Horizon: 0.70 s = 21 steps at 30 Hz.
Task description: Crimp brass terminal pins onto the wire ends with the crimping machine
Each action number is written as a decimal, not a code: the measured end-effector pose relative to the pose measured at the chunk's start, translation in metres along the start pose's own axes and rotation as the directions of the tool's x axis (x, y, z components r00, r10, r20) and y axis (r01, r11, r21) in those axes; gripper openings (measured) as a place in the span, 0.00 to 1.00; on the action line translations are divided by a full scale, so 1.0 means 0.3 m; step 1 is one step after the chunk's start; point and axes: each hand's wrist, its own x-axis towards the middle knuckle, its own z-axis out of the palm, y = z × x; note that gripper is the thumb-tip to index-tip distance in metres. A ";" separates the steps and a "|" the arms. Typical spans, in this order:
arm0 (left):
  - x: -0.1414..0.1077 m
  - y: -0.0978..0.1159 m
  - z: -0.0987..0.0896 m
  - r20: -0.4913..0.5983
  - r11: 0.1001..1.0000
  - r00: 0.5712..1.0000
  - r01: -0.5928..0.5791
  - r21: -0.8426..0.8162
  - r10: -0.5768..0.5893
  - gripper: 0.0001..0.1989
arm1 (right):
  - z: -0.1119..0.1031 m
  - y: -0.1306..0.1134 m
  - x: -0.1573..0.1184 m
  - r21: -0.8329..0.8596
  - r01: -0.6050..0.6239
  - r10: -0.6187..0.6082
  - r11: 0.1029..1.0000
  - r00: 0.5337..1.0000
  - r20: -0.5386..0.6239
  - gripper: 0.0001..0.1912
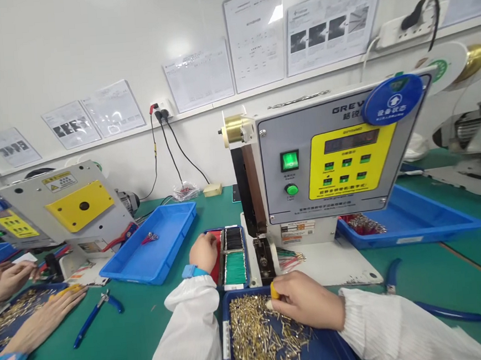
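My left hand [203,253], fingers curled down and partly hidden, is at the red wires [217,259] in a divided tray [236,286]. Black wires [234,239] and green wires [234,267] fill the neighbouring compartments. My right hand [304,300] is closed in a pinch above a blue tray [332,347] of loose brass terminals [256,334]. A yellow finger cot [275,291] covers one of its fingertips; anything pinched is too small to make out. Just beyond stands a crimping machine [294,176] with its crimping head [264,258] near my right fingertips.
Blue-handled pliers [446,311] lie at right; cutters [95,316] lie at left. A blue bin [154,253] holds a small red bundle; another bin [435,225] with bundled wires sits behind the machine. A co-worker's hand [59,310] is beside a second machine [72,210].
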 end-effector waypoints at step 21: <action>0.031 -0.062 0.022 0.113 0.995 0.992 0.045 0.089 -0.055 0.10 | 0.016 0.011 0.000 -0.027 0.011 -0.011 1.000 1.000 0.001 0.17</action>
